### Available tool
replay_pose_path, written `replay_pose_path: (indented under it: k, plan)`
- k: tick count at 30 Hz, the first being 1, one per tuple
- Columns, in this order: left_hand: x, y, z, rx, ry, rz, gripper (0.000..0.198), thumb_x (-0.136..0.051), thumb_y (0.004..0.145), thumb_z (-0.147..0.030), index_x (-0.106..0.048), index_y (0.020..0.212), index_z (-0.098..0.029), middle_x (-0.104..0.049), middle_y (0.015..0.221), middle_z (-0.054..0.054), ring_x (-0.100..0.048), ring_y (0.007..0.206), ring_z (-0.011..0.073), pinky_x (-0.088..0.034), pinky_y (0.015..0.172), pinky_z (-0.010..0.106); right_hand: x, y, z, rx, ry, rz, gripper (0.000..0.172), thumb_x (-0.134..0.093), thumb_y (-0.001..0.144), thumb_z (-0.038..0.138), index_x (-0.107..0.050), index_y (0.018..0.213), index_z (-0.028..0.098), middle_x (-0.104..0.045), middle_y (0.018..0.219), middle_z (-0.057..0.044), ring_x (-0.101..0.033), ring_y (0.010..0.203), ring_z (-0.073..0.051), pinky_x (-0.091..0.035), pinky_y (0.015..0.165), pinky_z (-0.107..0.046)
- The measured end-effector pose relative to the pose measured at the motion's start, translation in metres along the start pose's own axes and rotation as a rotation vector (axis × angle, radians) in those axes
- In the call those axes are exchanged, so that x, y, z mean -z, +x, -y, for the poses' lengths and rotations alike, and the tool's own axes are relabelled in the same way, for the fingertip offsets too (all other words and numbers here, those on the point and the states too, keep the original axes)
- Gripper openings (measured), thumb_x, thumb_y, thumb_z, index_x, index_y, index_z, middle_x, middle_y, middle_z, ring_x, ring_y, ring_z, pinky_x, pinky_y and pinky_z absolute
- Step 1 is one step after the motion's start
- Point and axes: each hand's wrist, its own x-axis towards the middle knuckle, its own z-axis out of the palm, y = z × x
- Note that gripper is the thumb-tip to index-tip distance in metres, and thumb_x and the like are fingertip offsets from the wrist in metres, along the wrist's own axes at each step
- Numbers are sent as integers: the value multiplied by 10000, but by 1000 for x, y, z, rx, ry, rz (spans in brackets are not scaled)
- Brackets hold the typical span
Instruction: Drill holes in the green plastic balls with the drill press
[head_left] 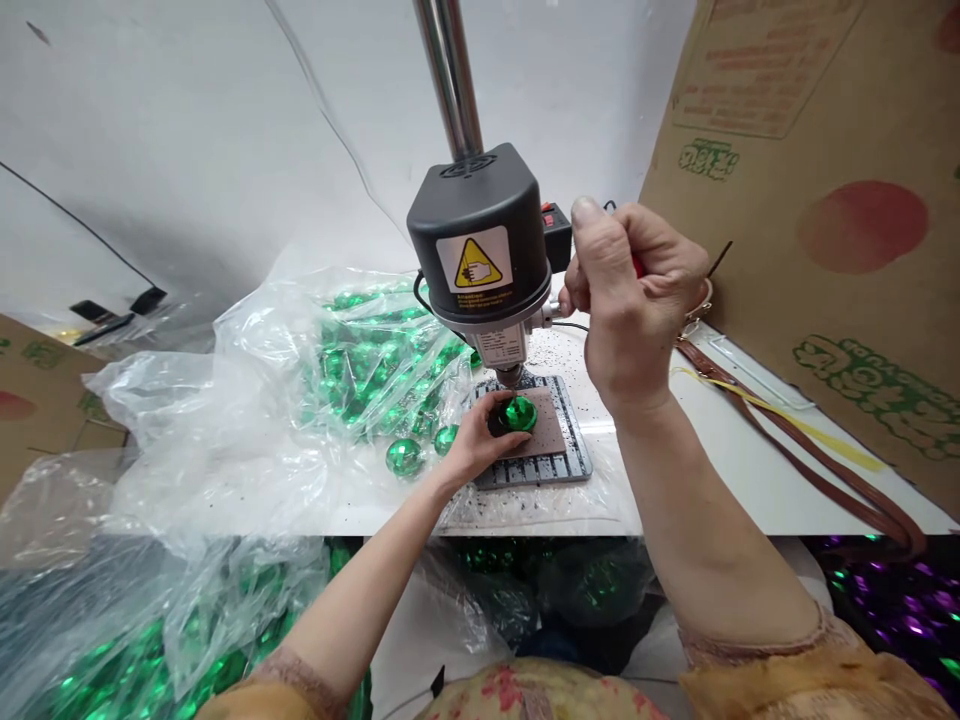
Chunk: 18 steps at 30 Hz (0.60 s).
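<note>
My left hand (pixel 486 435) is closed around a shiny green faceted ball (pixel 520 412), keeping it on a brown board (pixel 550 432) under the drill press (pixel 480 240). The drill's chuck (pixel 510 375) is right above the ball; whether the bit touches it I cannot make out. My right hand (pixel 637 290) is wrapped round the drill press lever, of which a bit of red shows between the fingers. The slotted grey base plate (pixel 577 462) lies beneath the board, with dark crumbs scattered about it.
Left of the press, a clear plastic bag (pixel 262 350) holds many green balls, and a loose green ball (pixel 405 457) lies near it. A cardboard box (pixel 825 220) stands at the right, with a brown strap (pixel 787 440) before it. More green balls (pixel 150 660) are in plastic below the table edge.
</note>
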Motion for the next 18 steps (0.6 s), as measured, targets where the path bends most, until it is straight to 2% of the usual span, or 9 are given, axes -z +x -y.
replay_pose_path:
  k: [7, 11, 18]
  plan:
    - [-9, -3, 1, 16, 6, -63, 607, -848, 711, -357, -602, 1242, -195, -679, 1186, 101, -634, 1137, 288, -486, 1041, 470, 2, -2, 1, -9, 44, 22, 444, -588, 907, 186, -331, 546, 218, -289, 489, 77, -308, 419, -42, -287, 421, -259]
    - [-10, -3, 2, 21, -14, -71, 621, -856, 700, -353, -604, 1247, -203, -671, 1207, 102, -626, 1154, 294, -482, 1049, 474, 4, -13, 0, 48, 42, -41, 467, -630, 890, 232, -344, 521, 211, -287, 469, 73, -317, 409, -54, -272, 418, -288]
    - [-10, -3, 0, 4, -14, -84, 596, -855, 706, -348, -617, 1234, -207, -675, 1188, 100, -627, 1150, 294, -471, 1057, 475, 8, -33, -12, 190, -32, -95, 479, -571, 921, 241, -273, 546, 215, -243, 502, 52, -327, 437, -68, -307, 447, -280]
